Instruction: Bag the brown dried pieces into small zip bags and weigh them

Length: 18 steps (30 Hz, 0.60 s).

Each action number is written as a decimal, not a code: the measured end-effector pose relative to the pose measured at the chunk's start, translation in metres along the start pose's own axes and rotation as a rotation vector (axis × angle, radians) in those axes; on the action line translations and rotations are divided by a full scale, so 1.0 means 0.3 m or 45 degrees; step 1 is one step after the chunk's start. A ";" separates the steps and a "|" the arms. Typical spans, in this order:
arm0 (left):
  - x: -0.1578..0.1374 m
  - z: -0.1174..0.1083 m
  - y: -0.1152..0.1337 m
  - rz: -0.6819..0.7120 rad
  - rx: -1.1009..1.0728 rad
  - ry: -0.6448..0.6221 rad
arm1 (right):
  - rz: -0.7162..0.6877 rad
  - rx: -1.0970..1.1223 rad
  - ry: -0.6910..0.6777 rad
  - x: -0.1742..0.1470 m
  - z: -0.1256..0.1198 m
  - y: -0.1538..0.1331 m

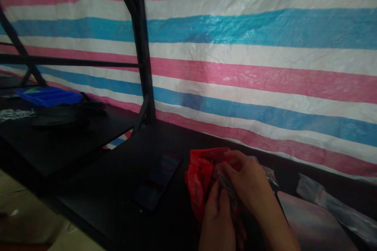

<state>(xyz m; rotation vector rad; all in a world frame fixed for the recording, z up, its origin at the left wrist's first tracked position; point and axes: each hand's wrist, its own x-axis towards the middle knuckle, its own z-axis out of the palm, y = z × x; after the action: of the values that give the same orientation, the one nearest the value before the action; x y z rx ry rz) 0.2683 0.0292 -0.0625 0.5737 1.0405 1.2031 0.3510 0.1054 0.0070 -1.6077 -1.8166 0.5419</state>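
Note:
Both of my hands are close together at the front of the black table. My right hand pinches a small clear plastic bag between thumb and fingers. My left hand is closed on the same bag from below, with its fingers partly hidden. Just left of them a crumpled red plastic bag lies with its mouth spread, and small dark bits show inside. What the clear bag contains is too dim to make out.
A dark phone-like slab lies to the left on the black table. On the right are a greyish flat panel and a clear plastic packet. A blue tray sits on the neighbouring table. A black post stands before a striped sheet.

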 end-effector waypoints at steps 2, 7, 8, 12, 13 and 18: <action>-0.015 0.008 0.010 -0.011 0.055 0.021 | 0.002 0.022 0.010 -0.004 0.001 -0.004; -0.022 0.018 0.007 0.013 0.093 0.035 | 0.017 0.109 -0.036 -0.013 -0.004 -0.012; -0.020 0.019 0.005 0.032 0.099 0.047 | 0.022 0.130 -0.043 -0.015 -0.007 -0.012; -0.031 0.029 0.010 0.065 0.138 0.092 | 0.038 0.200 -0.056 -0.023 -0.027 -0.002; -0.037 0.033 0.014 0.068 0.143 0.107 | 0.040 0.233 -0.061 -0.025 -0.034 0.001; -0.059 0.045 0.033 0.237 0.179 0.284 | 0.019 0.646 -0.143 -0.043 -0.088 0.012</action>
<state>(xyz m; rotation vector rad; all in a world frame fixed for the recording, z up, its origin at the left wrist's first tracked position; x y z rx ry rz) 0.2754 0.0177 -0.0422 0.6681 1.2898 1.3879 0.3726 0.0905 0.0207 -1.2618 -1.5765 1.0237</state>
